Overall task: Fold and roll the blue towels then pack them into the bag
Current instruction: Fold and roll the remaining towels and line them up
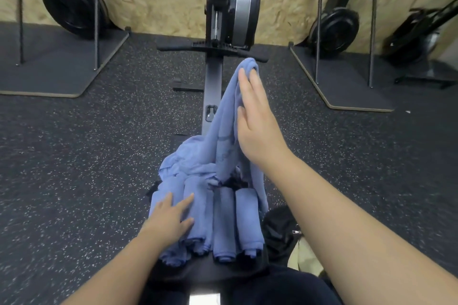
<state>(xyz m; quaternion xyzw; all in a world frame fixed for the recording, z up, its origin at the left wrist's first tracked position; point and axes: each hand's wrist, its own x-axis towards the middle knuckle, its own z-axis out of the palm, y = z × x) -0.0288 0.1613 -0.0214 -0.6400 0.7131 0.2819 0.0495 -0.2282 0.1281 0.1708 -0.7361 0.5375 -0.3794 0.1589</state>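
Several rolled blue towels [224, 220] lie side by side on a dark surface just in front of me. My left hand [171, 220] rests flat on the leftmost rolls with its fingers straight. My right hand [255, 121] is raised above them and holds one end of a loose blue towel [223, 136]; the bunched top edge wraps over its fingertips. The rest of this towel hangs down onto a crumpled blue heap [183, 161] behind the rolls. A black bag [280, 230] lies at the lower right, partly hidden by my right forearm.
A rowing machine's rail [213, 86] and flywheel housing [238, 0] run straight ahead. Speckled black rubber floor [99, 146] lies on both sides. Dark mats with metal stands sit at far left [57, 62] and far right [347, 82]. Something pale yellow [304, 257] shows beside the bag.
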